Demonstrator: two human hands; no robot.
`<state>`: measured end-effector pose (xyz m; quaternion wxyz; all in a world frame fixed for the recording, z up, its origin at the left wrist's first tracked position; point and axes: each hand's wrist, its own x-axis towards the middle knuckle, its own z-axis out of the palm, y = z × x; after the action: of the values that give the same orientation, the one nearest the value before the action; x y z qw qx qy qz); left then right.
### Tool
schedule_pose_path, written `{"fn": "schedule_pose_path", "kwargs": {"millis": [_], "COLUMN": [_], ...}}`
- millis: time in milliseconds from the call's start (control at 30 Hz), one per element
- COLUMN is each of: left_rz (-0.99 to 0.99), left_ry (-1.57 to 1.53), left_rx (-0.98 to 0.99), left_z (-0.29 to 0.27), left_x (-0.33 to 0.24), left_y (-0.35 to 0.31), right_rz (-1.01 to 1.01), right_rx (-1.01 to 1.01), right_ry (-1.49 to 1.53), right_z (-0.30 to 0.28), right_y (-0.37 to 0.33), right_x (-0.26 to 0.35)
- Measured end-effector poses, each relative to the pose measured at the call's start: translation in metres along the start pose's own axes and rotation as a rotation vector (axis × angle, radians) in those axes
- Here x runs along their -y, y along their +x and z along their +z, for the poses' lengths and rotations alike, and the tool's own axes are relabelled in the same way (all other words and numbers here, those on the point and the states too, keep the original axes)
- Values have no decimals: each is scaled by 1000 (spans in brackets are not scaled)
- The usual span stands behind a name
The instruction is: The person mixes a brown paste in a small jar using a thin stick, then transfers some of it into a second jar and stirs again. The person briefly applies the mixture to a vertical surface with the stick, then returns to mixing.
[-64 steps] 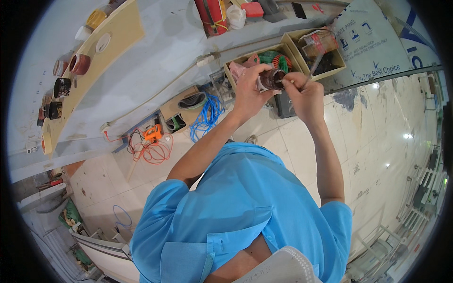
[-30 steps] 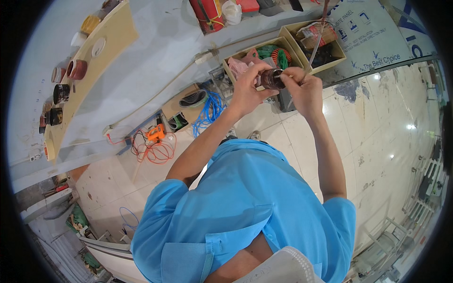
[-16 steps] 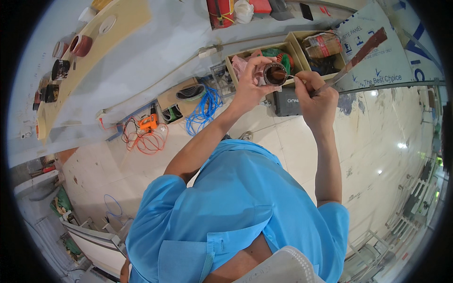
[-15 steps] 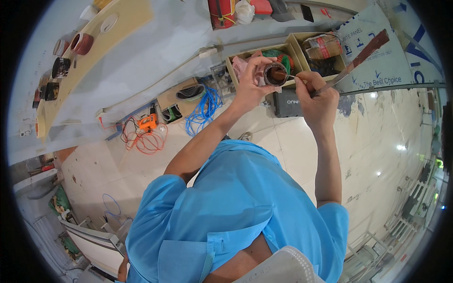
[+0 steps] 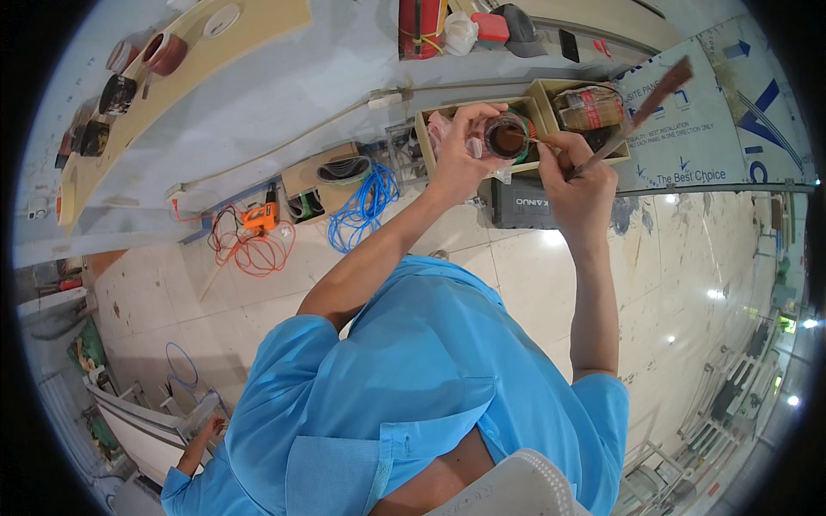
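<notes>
The jar [image 5: 506, 138] is facing the camera, mouth open, showing against a box [image 5: 422, 136]; the left hand [image 5: 465, 152] is curling its fingers round the side. The right hand [image 5: 578, 176] is pinching a thin stick [image 5: 533, 139] at that mouth, fingertips closed, while a brown-tipped strip [image 5: 633, 122] is jutting from it. Leftward, blue cable [image 5: 365, 206] is lying on the floor [image 5: 544, 268].

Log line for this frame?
left hand: grips open jar, brown inside | right hand: holds thin stick at jar mouth, brown-tipped flat strip | floor: blue coil
</notes>
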<state>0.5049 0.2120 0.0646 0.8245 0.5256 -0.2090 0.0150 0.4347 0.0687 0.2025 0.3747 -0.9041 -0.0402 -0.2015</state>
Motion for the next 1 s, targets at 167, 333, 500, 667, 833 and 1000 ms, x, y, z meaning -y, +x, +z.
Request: {"fn": "schedule_pose_path", "kwargs": {"millis": [167, 333, 500, 667, 833, 1000], "left_rz": [7, 62, -16, -12, -8, -52], "left_ry": [245, 471, 443, 445, 538, 380], "left_rx": [-31, -9, -8, -8, 10, 14], "left_z": [-4, -11, -14, -12, -11, -8], "left_x": [-9, -15, -15, -14, -17, -13], "left_y": [-3, -2, -4, -6, -7, -8], "right_rz": [-176, 131, 45, 77, 139, 177], "right_rx": [6, 179, 83, 58, 191, 0], "right_ry": [-119, 133, 28, 71, 72, 197], "right_z": [11, 22, 24, 30, 29, 19], "right_y": [4, 2, 1, -3, -3, -4], "right_x": [-14, -29, -33, -37, -41, -33]}}
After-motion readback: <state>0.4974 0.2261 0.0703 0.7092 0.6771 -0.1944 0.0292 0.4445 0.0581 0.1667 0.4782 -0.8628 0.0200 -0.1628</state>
